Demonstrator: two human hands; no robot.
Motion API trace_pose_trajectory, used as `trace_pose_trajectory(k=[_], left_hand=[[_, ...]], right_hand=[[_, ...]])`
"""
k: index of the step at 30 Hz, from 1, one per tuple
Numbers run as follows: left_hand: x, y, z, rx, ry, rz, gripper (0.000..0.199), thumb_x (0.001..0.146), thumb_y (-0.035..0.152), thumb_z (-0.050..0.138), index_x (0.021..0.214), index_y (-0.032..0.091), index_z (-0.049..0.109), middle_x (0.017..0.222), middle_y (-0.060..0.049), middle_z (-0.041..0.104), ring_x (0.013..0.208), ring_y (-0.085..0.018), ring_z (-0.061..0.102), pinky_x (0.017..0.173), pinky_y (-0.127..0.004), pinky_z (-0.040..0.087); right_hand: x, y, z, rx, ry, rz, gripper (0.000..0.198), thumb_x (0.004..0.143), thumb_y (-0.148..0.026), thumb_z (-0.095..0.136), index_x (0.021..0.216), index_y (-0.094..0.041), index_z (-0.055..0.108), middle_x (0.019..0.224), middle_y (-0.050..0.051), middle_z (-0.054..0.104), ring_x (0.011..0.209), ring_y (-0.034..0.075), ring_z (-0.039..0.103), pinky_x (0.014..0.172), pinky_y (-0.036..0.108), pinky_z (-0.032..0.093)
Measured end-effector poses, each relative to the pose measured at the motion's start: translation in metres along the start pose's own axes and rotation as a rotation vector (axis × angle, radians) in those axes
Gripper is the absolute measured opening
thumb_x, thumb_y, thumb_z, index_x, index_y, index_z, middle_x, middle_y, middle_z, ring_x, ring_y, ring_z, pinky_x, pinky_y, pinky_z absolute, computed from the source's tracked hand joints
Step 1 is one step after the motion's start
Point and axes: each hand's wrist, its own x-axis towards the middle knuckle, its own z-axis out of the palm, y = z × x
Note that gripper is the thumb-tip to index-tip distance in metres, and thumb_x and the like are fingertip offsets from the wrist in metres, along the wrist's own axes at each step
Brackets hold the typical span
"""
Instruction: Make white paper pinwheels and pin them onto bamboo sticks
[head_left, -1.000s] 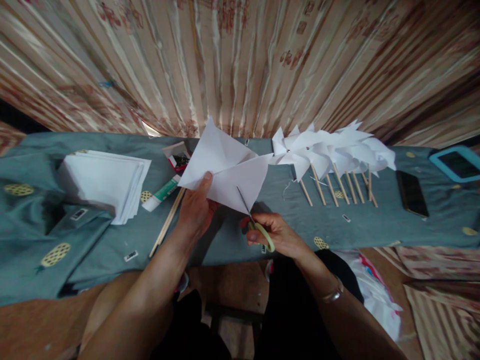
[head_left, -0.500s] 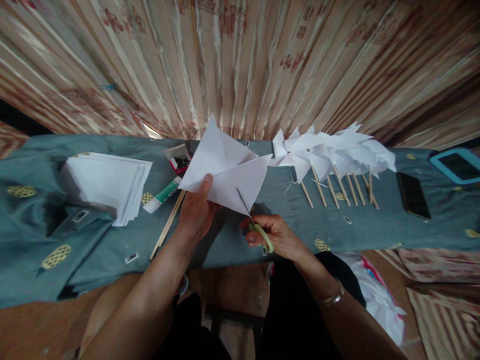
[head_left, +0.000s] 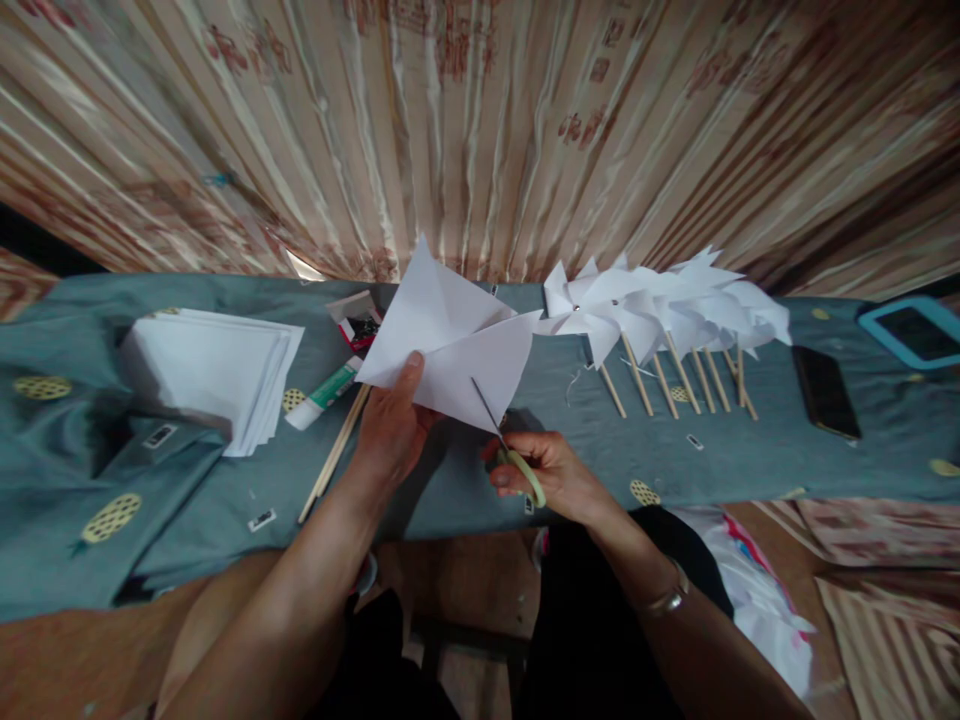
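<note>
My left hand (head_left: 395,420) pinches a white sheet of paper (head_left: 450,335), thumb on top and fingers underneath. Slits run in from the sheet's edges, and it is held up above the cloth. My right hand (head_left: 544,470) is closed round the yellow-green handles of a pair of scissors (head_left: 523,472). One dark blade lies over the sheet's lower right corner, pointing up and left; the other blade is hidden beneath the paper. To the right lies a row of white paper pinwheels (head_left: 667,305) on wooden sticks (head_left: 660,385).
On the green cloth (head_left: 457,510) at left lies a stack of white paper (head_left: 214,365). Nearer are a glue stick (head_left: 324,392), a small box with dark bits (head_left: 356,322) and loose wooden sticks (head_left: 334,455). A phone (head_left: 825,390) and a blue-framed tablet (head_left: 915,330) lie far right. Behind hangs a curtain (head_left: 480,130).
Almost nothing differs. Both hands, the paper and the scissors keep nearly the same place, with only a very slight shift of the view.
</note>
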Motion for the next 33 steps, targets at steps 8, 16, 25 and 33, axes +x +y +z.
trace_pose_trajectory(k=[8,16,25,33], left_hand=[[0.000,-0.011,-0.006,-0.009,-0.077,0.020,0.010,0.091,0.019,0.059,0.096,0.021,0.067,0.087,0.000,0.071,0.076,-0.014,0.067,0.068,-0.024,0.056],[-0.001,-0.017,-0.009,-0.007,-0.109,0.023,0.024,0.090,0.021,0.063,0.114,0.020,0.063,0.091,0.000,0.072,0.075,-0.012,0.068,0.065,-0.021,0.058],[-0.002,-0.013,-0.006,-0.011,-0.076,-0.004,0.019,0.090,0.021,0.063,0.108,0.021,0.065,0.093,-0.001,0.072,0.075,-0.014,0.068,0.065,-0.023,0.058],[-0.001,-0.015,-0.008,-0.018,-0.062,-0.002,0.026,0.087,0.022,0.067,0.113,0.020,0.063,0.091,-0.001,0.072,0.078,-0.015,0.069,0.069,-0.023,0.056]], right_hand=[[-0.002,-0.005,0.000,-0.113,0.015,-0.079,0.049,0.060,-0.057,0.085,0.079,-0.017,0.066,0.060,-0.003,0.061,0.055,0.011,0.057,0.051,0.022,0.044],[0.000,-0.005,0.002,-0.117,0.036,-0.106,0.046,0.060,-0.055,0.085,0.070,-0.016,0.063,0.058,-0.004,0.059,0.051,0.009,0.053,0.048,0.020,0.041],[0.002,0.002,0.002,-0.033,0.066,-0.050,0.045,0.053,-0.050,0.090,0.071,-0.017,0.065,0.054,-0.006,0.057,0.050,0.009,0.055,0.048,0.020,0.041],[0.002,-0.004,0.007,0.018,0.088,-0.043,0.046,0.047,-0.045,0.093,0.072,-0.017,0.067,0.054,-0.007,0.058,0.049,0.008,0.055,0.049,0.020,0.045]])
